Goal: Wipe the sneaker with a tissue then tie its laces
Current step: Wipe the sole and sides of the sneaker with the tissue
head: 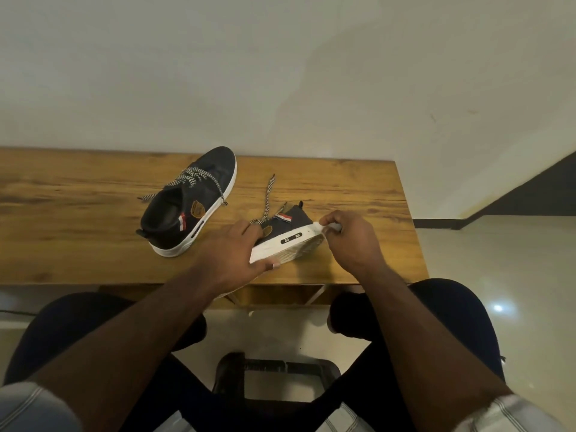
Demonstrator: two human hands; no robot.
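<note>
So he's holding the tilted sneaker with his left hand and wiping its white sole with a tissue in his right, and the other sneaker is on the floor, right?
Not quite: the other sneaker sits on the wooden table, not the floor, as the head view shows. The rest holds.

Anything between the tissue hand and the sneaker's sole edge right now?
Nothing visible. The right hand presses the tissue straight onto the heel end of the tipped sneaker, which the left hand steadies on the table.

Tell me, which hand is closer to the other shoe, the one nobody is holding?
Left. The left hand grips the tilted sneaker at its sole, just right of the untouched shoe. The right hand presses a tissue at that sneaker's far end, farther away.
</note>
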